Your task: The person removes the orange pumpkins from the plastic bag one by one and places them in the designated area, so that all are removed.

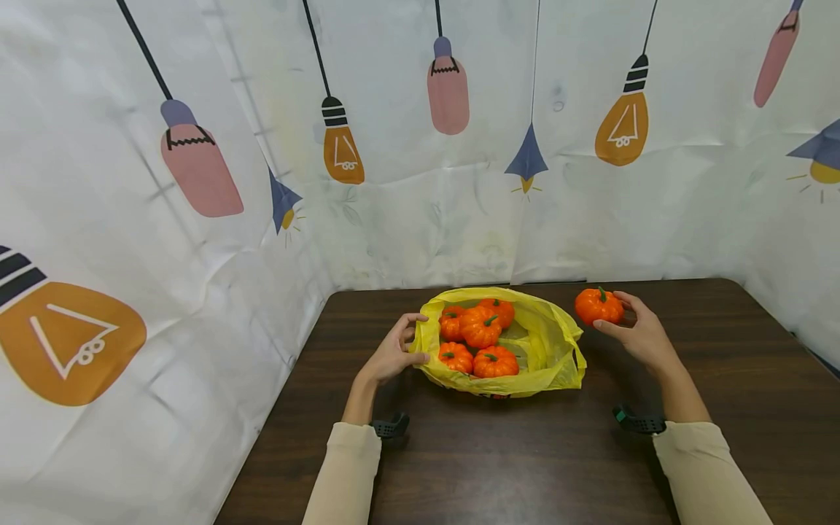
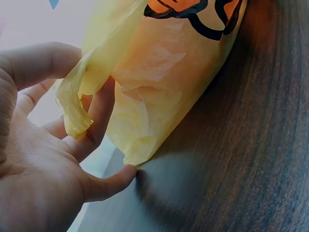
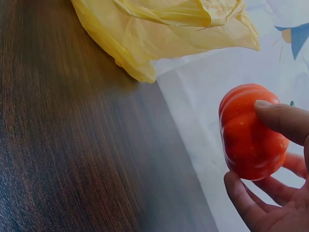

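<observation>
Pale sleeves (image 1: 344,474) extend over the bench (image 1: 453,467). Fingers curled, the left hand (image 1: 390,354) grips the yellow bag (image 1: 551,364); the right hand (image 1: 646,335), half-closed, pinches one pumpkin (image 1: 599,306), the bag's right side standing between it and five pumpkins (image 1: 481,328) inside. Behind hangs a lamp-print sheet (image 1: 426,226).

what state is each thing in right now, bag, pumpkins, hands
Yellow plastic bag: mouth open, partly filled
Five orange pumpkins: inside the bag
Sixth orange pumpkin: outside the bag, held
Left hand: holding the bag's edge
Right hand: fingers gripping the sixth pumpkin
</observation>
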The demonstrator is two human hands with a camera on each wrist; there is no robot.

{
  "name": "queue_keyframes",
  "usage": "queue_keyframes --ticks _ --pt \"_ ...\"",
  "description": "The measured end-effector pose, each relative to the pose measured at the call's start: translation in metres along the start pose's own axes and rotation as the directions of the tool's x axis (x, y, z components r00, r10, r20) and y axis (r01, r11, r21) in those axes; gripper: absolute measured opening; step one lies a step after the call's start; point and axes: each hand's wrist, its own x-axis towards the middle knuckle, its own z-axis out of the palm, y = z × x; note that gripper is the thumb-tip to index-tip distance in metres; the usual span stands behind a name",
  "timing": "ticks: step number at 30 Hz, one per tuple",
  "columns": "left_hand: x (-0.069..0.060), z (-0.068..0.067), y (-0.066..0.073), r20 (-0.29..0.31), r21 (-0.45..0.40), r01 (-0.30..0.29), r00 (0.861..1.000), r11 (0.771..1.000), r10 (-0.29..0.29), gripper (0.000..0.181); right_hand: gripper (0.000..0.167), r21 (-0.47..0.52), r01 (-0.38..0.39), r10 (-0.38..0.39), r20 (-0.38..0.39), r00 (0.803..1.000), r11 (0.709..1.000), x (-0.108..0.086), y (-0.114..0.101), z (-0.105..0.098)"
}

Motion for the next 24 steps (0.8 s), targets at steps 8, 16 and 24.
queue_keyframes --ticks 8,16,24 --pt "0.001 0.002 -0.003 -0.039 0.036 0.014 0.999 0.999 -0.012 0.059 0.094 -0.002 -0.013 0.013 0.019 1.000 1.000 0.002 0.005 0.003" --pt "0.003 0.002 -0.002 -0.042 0.062 0.013 0.999 0.998 -0.010 0.064 0.097 -0.047 -0.064 0.067 0.053 0.996 0.997 0.008 0.018 0.007" --pt "0.002 0.004 0.000 -0.051 0.075 0.042 0.998 0.996 -0.038 0.070 0.099 -0.063 -0.070 0.074 0.070 0.995 0.996 0.010 0.024 0.010"
